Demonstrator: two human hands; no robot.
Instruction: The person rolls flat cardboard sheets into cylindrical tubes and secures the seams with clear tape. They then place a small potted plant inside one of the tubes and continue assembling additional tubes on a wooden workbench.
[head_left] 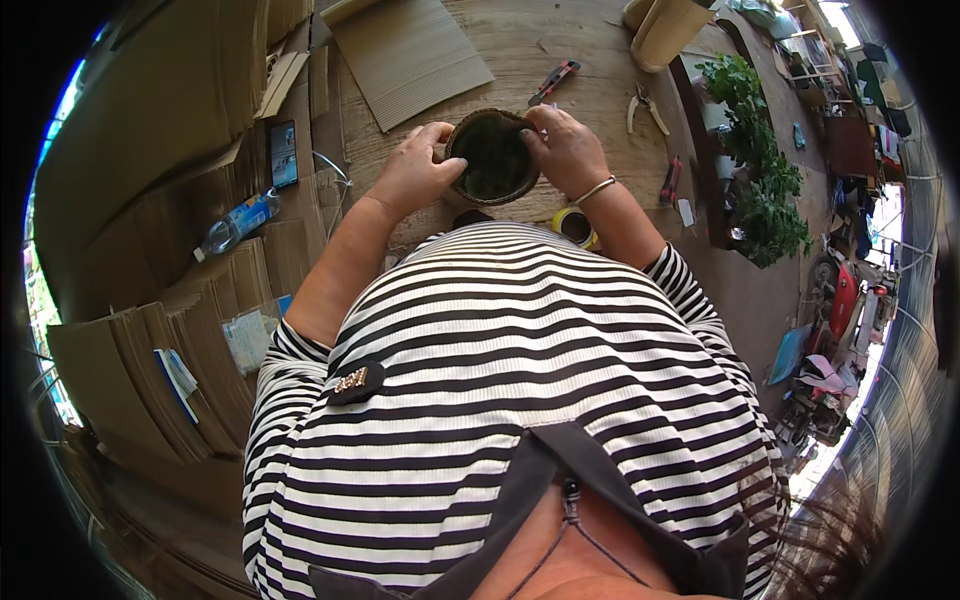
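Left hand (pixel 415 167) and right hand (pixel 572 152) both gripping rim of round dark container (pixel 495 155) — thumbs over inner edge, fingers wrapped outside, so it's smack between them. Utility knife (pixel 556 80) just past right fingers, pliers (pixel 643 98) further off to their right, yellow-rimmed roll (pixel 560 220) below, near striped shirt (pixel 520 330). Corrugated sheet (pixel 412 62) on wooden counter (pixel 600 90), beyond left fingers.

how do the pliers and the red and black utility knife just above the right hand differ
Color: the utility knife is red and black, while the pliers have pale handles.
Shape: the knife is one slim straight body; the pliers have two handles, spread apart.
Place: the knife lies nearer the right hand, the pliers farther to the right.
Shared: both lie on the wooden table, gripped by neither hand.
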